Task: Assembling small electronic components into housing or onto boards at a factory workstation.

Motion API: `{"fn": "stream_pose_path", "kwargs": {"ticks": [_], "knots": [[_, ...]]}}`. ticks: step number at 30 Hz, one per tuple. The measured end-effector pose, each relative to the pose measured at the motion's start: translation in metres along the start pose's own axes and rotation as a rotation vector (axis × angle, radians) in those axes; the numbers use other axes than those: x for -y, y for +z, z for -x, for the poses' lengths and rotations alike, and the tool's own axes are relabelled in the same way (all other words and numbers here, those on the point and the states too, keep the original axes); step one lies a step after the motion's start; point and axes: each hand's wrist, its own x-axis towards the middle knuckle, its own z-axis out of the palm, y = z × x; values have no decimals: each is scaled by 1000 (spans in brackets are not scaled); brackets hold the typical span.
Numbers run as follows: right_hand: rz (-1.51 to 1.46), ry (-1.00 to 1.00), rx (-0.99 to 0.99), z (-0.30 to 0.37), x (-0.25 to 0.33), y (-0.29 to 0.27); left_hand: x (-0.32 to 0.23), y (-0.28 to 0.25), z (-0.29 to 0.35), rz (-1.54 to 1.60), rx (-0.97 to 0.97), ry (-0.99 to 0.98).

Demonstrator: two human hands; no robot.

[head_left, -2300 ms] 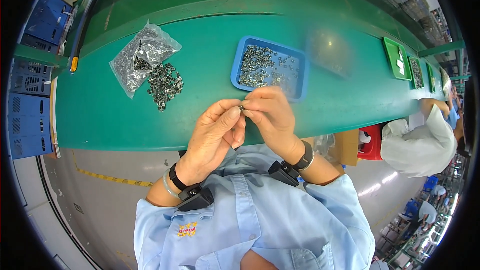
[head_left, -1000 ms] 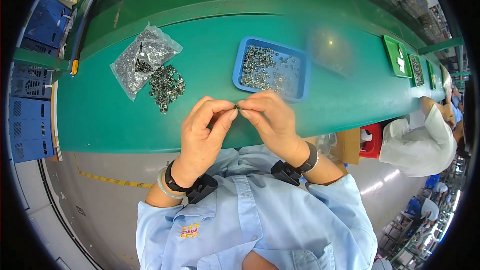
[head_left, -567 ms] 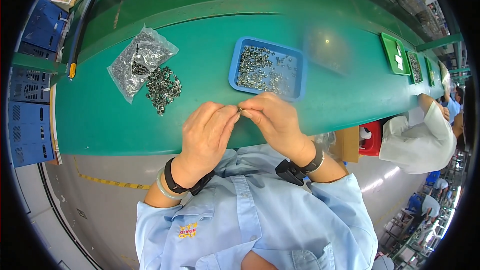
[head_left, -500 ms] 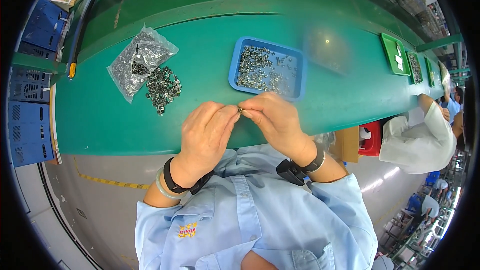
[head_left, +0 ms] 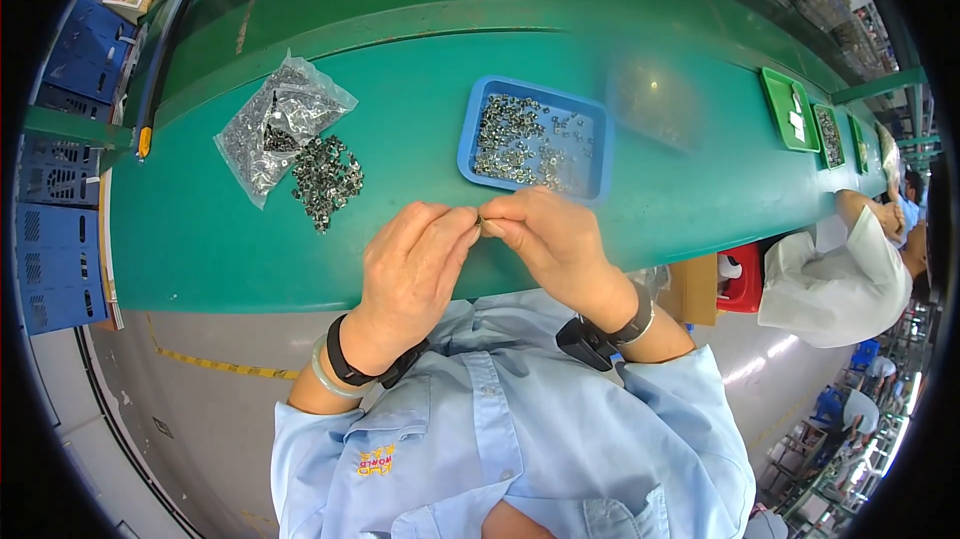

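Observation:
My left hand (head_left: pixel 412 261) and my right hand (head_left: pixel 552 244) meet fingertip to fingertip over the near edge of the green table. Pinched between them is a small metal part (head_left: pixel 480 222), mostly hidden by the fingers. Just beyond my right hand stands a blue tray (head_left: pixel 465 144) holding many small shiny metal pieces (head_left: pixel 508 129). To the left of it, a loose pile of dark and silver metal pieces (head_left: pixel 327 179) lies on the tabletop. A clear plastic bag (head_left: pixel 250 139) filled with similar pieces rests against that pile.
Green trays (head_left: pixel 783 109) line the table's far right. A person in a white garment (head_left: pixel 835 284) sits there, by a red stool (head_left: pixel 742 279) and a cardboard box (head_left: pixel 694 289). Blue crates (head_left: pixel 62 264) are stacked at the left, past the table's end.
Both hands stay in almost the same place with the fingertips together. The small part shows a little less between them than before.

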Motion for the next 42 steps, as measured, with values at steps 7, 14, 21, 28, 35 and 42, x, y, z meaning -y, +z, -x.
{"fn": "stream_pose_path", "kwargs": {"ticks": [7, 14, 21, 28, 35, 42], "knots": [[-624, 382, -77, 11, 2, 15, 1, 3, 2, 50, -33, -8], [-698, 445, -46, 11, 6, 12, 7, 6, 4, 30, -58, 59], [-617, 440, 0, 10, 6, 5, 6, 3, 2, 12, -15, 100], [-545, 426, 21, 8, 6, 1, 8, 2, 2, 11, 9, 136], [-470, 410, 59, 7, 9, -3, 8, 1, 1, 10, 20, 150], [-372, 358, 35, 6, 11, -3, 12, 6, 1, 28, -11, 181]]}}
